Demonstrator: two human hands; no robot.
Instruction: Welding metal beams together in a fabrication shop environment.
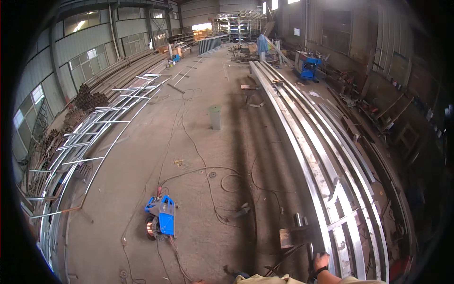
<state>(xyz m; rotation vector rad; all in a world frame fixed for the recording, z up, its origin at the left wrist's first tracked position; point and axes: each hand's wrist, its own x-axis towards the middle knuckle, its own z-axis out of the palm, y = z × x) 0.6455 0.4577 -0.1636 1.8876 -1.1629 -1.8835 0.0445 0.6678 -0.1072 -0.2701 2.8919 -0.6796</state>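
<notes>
My right hand [321,260], with a dark band at the wrist, is at the lower right. Its fingers curl at the left edge of the outermost long silvery metal tube [309,189]; their tips are hard to make out. Several such tubes lie side by side, running away from me. A short metal piece [343,220] lies across them, near an angled bracket [336,191]. At the lower edge only a sliver of skin, seemingly my left hand [198,282], shows; its fingers are hidden.
A blue wire feeder [166,215] with a copper-coloured spool stands on the floor, with cables [189,137] trailing around it. Welded metal frames [99,121] lie along the left. A grey-green post [215,118] stands mid-floor. A blue machine [308,66] stands beyond the tubes.
</notes>
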